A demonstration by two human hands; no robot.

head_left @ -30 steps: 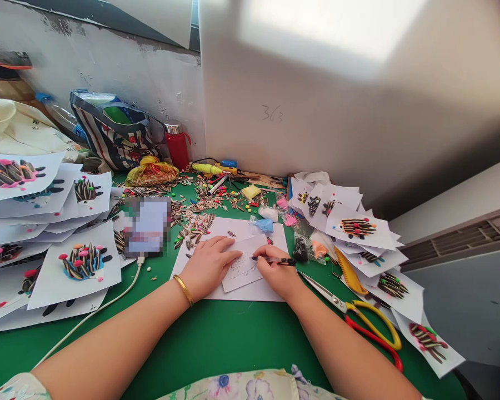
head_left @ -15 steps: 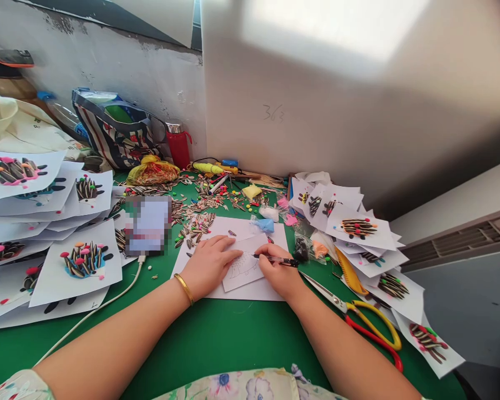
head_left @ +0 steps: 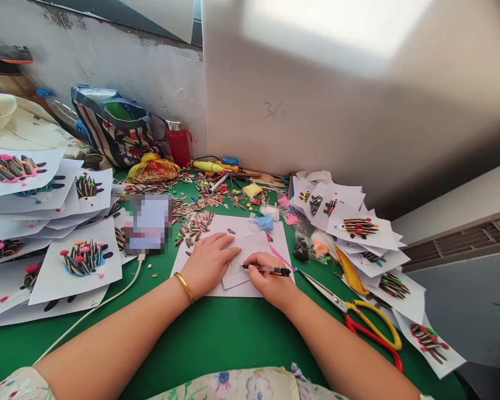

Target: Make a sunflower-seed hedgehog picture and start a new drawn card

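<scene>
My right hand [head_left: 270, 279] is closed around a black pen [head_left: 275, 271], its tip on a small white card [head_left: 256, 244]. Fine pen lines are drawn on the card, partly covered by my fingers. My left hand [head_left: 210, 264] lies flat with fingers stretched, its fingertips on the card's left side. Beneath the card is a larger white sheet [head_left: 280, 225]. Sunflower seeds [head_left: 195, 226] lie at the sheet's upper left, and a blue lump in plastic [head_left: 263, 223] rests on its top edge. A pink strip [head_left: 281, 256] shows just right of my right hand.
Scissors [head_left: 345, 304] with yellow and red handles lie right of my hand, near a yellow cutter [head_left: 350, 271]. Cards with seed hedgehogs are stacked at left [head_left: 104, 278] and right [head_left: 381, 219]. A phone [head_left: 150, 225] with a white cable [head_left: 108, 300] is at left; a red flask [head_left: 178, 145] stands behind.
My right hand has moved left and slightly down across the card with the pen. The pink strip beside it has come into view. My left hand has stayed in place.
</scene>
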